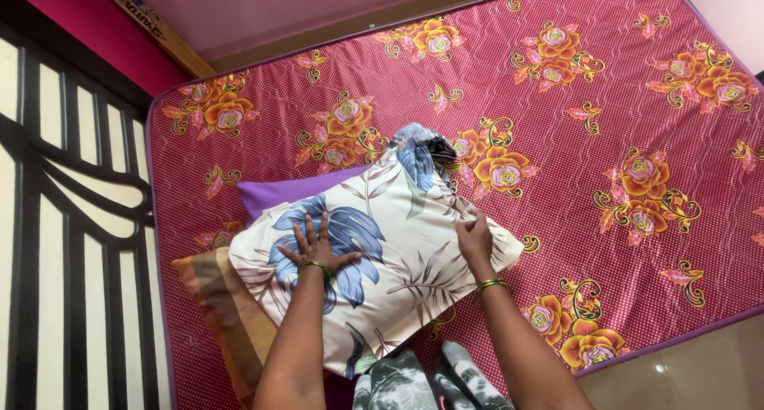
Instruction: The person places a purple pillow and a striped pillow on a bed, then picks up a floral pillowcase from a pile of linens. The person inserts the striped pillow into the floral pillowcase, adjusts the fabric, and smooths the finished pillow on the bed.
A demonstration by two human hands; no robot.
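Observation:
A cream pillow (398, 235) with blue and brown leaf prints lies on the near left part of a red floral mattress (605, 123). My left hand (317, 247) rests flat on it with fingers spread, over a blue leaf. My right hand (476, 236) presses on the pillow's right edge, fingers together. Both wrists wear green and gold bangles. The pillow's far end (422, 147) is bunched up, with dark cloth showing there.
A purple pillow (278, 193) and a brown striped one (223, 306) lie under the cream pillow. A dark window grille (72, 243) stands to the left. Pale floor (692, 370) shows at bottom right. Grey patterned clothing (422, 382) is at the bottom edge.

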